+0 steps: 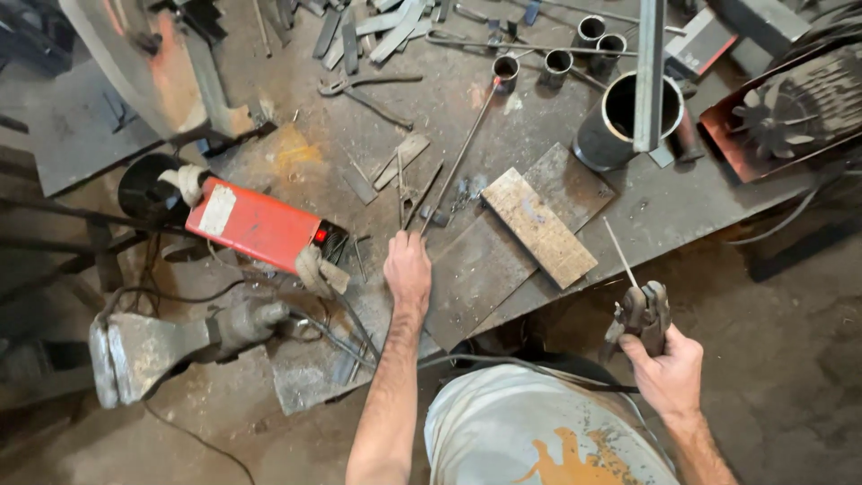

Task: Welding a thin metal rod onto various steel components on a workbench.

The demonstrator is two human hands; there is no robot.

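Bench: we stand at a dark metal workbench (pixel 664 211) strewn with flat strips, rods and short pipe rings.
Red box: a red welding machine (pixel 256 224) sits at the bench's left edge, its cables running down towards us.
Plates: a rusty rectangular plate (pixel 539 226) lies on a larger dark plate (pixel 480 269), just right of our left hand.
Left hand: our left hand (pixel 408 269) reaches forward, arm straight, fingers curled down on the near end of a small bent wire piece (pixel 406 189); we cannot tell how firmly it grips.
Right hand: our right hand (pixel 669 364), off the bench edge, is wrapped round an electrode holder (pixel 642 314) with a thin welding rod (pixel 620 251) pointing up.
Container: a wide black pipe (pixel 620 121) stands upright with a steel bar (pixel 648 72) crossing its mouth.
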